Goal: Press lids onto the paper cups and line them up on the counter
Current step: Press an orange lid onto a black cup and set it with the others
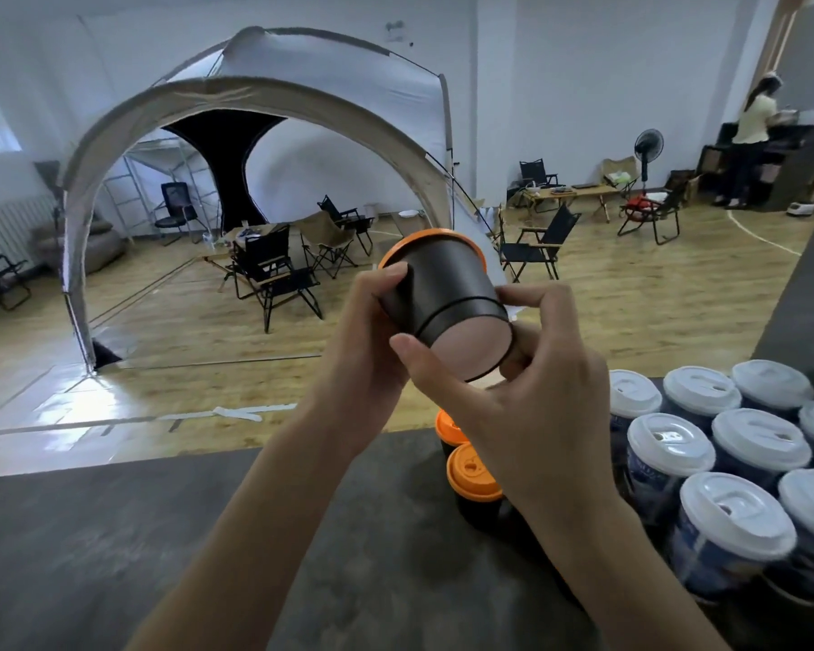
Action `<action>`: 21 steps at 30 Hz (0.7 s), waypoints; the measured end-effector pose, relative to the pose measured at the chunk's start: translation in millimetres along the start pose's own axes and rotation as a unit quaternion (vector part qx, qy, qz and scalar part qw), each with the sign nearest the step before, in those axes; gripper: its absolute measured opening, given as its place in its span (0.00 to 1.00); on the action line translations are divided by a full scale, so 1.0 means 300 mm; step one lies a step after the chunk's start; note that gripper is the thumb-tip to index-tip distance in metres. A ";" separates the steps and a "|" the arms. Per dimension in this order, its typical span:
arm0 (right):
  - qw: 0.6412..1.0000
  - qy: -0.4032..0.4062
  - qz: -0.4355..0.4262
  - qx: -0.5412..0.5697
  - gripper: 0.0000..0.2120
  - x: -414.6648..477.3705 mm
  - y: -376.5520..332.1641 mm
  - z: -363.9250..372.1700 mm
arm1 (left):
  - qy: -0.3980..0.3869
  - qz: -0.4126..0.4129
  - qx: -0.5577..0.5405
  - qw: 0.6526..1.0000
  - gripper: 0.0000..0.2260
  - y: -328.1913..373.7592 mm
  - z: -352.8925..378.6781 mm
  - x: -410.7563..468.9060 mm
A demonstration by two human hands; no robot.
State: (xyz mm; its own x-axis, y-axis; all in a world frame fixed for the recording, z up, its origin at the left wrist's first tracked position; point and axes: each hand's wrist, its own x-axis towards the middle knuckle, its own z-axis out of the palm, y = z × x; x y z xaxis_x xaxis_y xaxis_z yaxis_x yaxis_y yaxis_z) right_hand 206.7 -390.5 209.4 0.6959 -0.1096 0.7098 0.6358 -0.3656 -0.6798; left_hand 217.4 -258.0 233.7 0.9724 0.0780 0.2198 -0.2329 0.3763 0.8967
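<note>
A black paper cup (447, 293) with an orange lid (398, 249) is held up in the air, tilted so its pale bottom faces me and the lid points away. My left hand (372, 340) grips the cup's left side near the lid. My right hand (522, 382) holds the cup's base end, thumb on the left and fingers curled over the right. Below my hands, two black cups with orange lids (473, 472) stand on the dark counter (137, 547). Several dark blue cups with white lids (734, 523) are grouped at the right.
The counter's far edge runs across the middle of the view, with a wooden floor beyond. A large white tent (255, 110), folding chairs and low tables stand in the room. A person (748, 133) stands at a cabinet at the far right.
</note>
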 end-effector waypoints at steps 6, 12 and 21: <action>0.997 0.015 -0.079 0.010 0.34 -0.020 0.017 0.022 | -0.016 -0.019 -0.024 0.999 0.20 -0.001 -0.021 -0.007; 0.988 0.025 -0.149 -0.009 0.33 -0.025 0.035 0.035 | -0.029 -0.033 -0.020 0.999 0.20 -0.016 -0.026 -0.008; 0.985 0.007 -0.170 0.007 0.30 -0.024 0.053 0.041 | -0.039 -0.058 -0.005 0.998 0.22 -0.022 -0.055 0.000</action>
State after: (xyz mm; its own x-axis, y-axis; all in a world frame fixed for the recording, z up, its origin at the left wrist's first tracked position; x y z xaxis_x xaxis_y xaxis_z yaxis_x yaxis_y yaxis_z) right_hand 216.0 -384.1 191.1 0.4377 0.0048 0.8991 0.8359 -0.3705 -0.4050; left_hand 219.1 -245.2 221.5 0.9887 -0.0383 0.1451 -0.1191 0.3882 0.9139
